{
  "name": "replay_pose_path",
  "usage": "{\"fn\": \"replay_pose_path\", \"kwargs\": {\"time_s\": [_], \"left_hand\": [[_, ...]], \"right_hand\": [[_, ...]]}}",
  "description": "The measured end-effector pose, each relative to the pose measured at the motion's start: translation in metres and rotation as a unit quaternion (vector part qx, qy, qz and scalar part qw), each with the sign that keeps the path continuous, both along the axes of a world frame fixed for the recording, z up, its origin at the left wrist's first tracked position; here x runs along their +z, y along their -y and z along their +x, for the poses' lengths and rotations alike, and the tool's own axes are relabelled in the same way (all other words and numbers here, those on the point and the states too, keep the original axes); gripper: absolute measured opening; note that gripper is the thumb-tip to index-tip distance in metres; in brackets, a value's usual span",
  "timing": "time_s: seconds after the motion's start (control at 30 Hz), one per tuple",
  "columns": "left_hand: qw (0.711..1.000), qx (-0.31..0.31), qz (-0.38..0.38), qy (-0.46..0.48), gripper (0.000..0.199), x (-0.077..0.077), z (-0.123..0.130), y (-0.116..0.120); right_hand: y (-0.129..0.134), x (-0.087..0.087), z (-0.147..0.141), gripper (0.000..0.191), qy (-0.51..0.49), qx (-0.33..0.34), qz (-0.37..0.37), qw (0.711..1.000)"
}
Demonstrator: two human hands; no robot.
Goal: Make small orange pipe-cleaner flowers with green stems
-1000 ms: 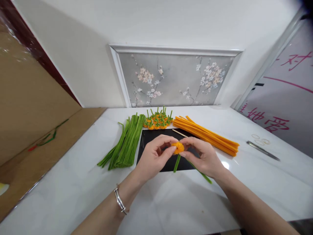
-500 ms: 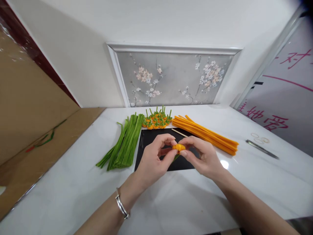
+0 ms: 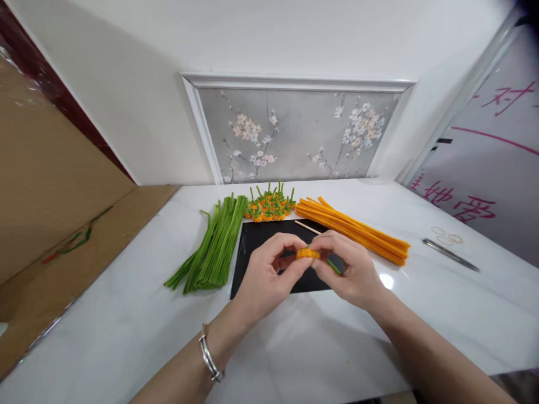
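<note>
Between the fingertips of both hands sits a small orange pipe-cleaner pumpkin, ribbed and rounded. My left hand pinches its left side with thumb and fingers. On the other side my right hand pinches it too. A green pipe-cleaner piece shows beside the right fingers; where it joins is hidden. Both hands are above a black mat. Beyond it stands a cluster of similar small orange pumpkins with green stems.
Left of the mat lies a bundle of green pipe cleaners; right, a bundle of orange ones. A thin wooden stick rests on the mat. Farther right are tweezers and several thin rings. Cardboard edges the left side.
The orange pumpkin has been turned in the fingers, so its ribs now face me. The green piece has come into sight by the right fingers. Both hands stay in nearly the same place.
</note>
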State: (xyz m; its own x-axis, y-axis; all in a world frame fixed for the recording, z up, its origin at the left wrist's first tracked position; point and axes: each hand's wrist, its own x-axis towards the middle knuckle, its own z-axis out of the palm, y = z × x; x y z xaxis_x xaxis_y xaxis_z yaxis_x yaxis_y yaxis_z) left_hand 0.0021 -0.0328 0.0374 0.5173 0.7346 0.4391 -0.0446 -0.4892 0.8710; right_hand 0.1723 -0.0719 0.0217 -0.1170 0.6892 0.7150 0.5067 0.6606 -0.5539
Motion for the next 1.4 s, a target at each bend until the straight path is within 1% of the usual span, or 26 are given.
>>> {"fn": "replay_pose_path", "kwargs": {"time_s": [0.1,0.23,0.37,0.5,0.63,0.73,0.9,0.97,1.03,1.1,1.23,1.4], "left_hand": [[0.998,-0.010,-0.064,0.022,0.010,-0.001,0.002,-0.002],[0.985,-0.047,-0.160,0.039,0.013,-0.005,0.002,-0.006],[0.975,-0.062,-0.206,0.058,0.014,-0.009,0.000,-0.008],[0.974,-0.048,-0.209,0.072,0.014,-0.009,-0.001,-0.009],[0.980,-0.040,-0.186,0.055,0.014,-0.008,-0.002,-0.010],[0.982,-0.039,-0.179,0.053,0.013,-0.006,-0.002,-0.009],[0.982,-0.031,-0.177,0.063,0.010,-0.004,-0.001,-0.008],[0.982,-0.037,-0.176,0.064,0.016,-0.002,-0.001,-0.008],[0.980,-0.054,-0.180,0.060,0.025,-0.001,-0.002,-0.009],[0.978,-0.070,-0.188,0.049,0.029,0.001,-0.003,-0.009],[0.977,-0.076,-0.198,0.037,0.020,0.001,-0.004,-0.010],[0.966,-0.083,-0.237,0.068,0.014,-0.001,-0.002,-0.009]], "right_hand": [[-0.001,-0.001,-0.001,0.019,0.013,-0.005,0.022,1.000],[-0.001,-0.003,-0.001,0.018,0.018,-0.002,0.028,0.999],[-0.001,-0.004,0.000,0.016,0.009,0.004,0.011,1.000],[-0.001,-0.003,0.002,0.014,-0.007,0.014,-0.042,0.999],[-0.001,-0.003,0.001,0.013,-0.082,0.048,-0.108,0.990],[-0.002,-0.005,0.001,0.012,-0.123,0.070,-0.134,0.981],[-0.002,-0.005,0.000,0.013,-0.139,0.074,-0.133,0.979],[-0.002,-0.004,0.001,0.014,-0.149,0.077,-0.133,0.977],[-0.002,-0.004,0.003,0.013,-0.159,0.076,-0.136,0.975],[-0.003,-0.004,0.004,0.014,-0.165,0.073,-0.136,0.974],[-0.003,-0.005,0.004,0.013,-0.162,0.074,-0.125,0.976],[-0.002,-0.003,0.002,0.012,-0.135,0.063,-0.113,0.982]]}}
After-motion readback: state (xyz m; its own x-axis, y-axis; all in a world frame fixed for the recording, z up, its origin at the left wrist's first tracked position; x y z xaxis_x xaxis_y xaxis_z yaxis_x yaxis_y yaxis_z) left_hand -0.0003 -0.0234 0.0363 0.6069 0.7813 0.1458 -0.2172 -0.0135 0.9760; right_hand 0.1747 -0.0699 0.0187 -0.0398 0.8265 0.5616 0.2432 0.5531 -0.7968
